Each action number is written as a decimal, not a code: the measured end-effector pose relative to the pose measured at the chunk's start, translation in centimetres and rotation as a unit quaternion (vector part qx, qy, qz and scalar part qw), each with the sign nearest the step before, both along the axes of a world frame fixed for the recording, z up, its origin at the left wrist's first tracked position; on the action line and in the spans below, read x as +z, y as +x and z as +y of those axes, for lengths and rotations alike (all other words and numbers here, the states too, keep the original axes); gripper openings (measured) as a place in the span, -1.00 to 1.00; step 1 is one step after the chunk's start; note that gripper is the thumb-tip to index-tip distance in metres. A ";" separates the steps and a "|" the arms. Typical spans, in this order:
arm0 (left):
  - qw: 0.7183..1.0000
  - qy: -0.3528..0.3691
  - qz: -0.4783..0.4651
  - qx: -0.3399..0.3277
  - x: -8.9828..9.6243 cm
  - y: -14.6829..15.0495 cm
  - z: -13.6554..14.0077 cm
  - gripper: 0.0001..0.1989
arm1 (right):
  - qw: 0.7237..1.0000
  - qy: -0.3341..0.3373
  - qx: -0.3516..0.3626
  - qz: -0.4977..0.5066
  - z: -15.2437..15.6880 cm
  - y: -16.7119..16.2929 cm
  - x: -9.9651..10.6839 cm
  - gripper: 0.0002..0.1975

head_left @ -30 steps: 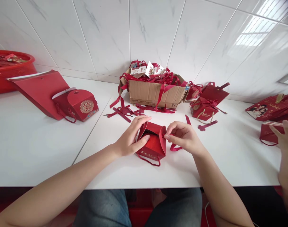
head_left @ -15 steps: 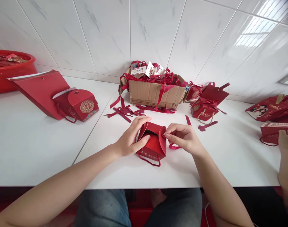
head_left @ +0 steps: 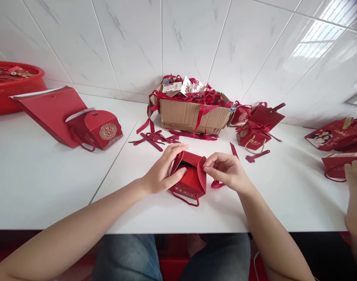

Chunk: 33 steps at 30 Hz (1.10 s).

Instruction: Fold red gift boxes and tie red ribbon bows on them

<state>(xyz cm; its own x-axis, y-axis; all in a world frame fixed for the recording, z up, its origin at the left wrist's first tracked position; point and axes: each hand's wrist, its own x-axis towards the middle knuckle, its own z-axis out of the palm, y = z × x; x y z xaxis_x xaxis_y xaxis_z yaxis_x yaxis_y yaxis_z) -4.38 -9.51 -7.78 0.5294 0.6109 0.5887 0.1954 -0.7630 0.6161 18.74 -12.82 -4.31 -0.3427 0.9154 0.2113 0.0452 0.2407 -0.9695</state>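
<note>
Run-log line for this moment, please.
left hand: holding red box; right hand: pinching ribbon at side flap; box: on table, top gaping; carton: behind

Head view, forward and down; close over white table (head_left: 49, 195); tiled wall (head_left: 190, 35) beyond

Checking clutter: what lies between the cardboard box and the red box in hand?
In the head view, red ribbon lies there, nearer the cardboard box.
</note>
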 end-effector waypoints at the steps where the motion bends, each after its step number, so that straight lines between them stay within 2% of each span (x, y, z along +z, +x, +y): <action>1: 1.000 0.000 0.001 0.000 0.0 0.0 0.0 -0.45 | 1.000 0.001 0.001 -0.002 0.0 0.0 0.0 -0.83; 10: 1.000 0.000 0.001 -0.001 0.0 0.0 0.0 -0.45 | 0.999 0.030 0.017 0.016 0.0 -0.2 -0.2 -0.88; 19: 1.000 0.002 0.001 0.002 0.0 0.0 0.0 -0.44 | 0.998 0.058 -0.034 -0.008 0.0 -0.8 -0.3 -0.87; 23: 1.000 0.001 0.002 0.002 0.0 0.0 0.0 -0.44 | 0.993 0.099 -0.039 -0.052 0.0 -0.7 -0.2 -0.88; 29: 1.000 -0.001 0.004 0.000 0.0 0.0 0.0 -0.44 | 0.972 0.219 -0.029 -0.080 0.1 -0.3 -0.1 -0.84; 33: 1.000 -0.002 0.000 -0.001 0.0 0.0 0.0 -0.44 | 0.971 0.218 -0.051 -0.089 0.2 -0.3 -0.4 -0.83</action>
<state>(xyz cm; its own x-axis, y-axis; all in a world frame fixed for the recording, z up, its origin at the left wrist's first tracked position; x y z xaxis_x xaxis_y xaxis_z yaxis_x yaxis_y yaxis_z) -4.38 -9.48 -7.81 0.5304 0.6131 0.5855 0.1947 -0.7602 0.6198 18.48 -12.65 -4.71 -0.3215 0.7836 0.5316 0.2477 0.6115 -0.7515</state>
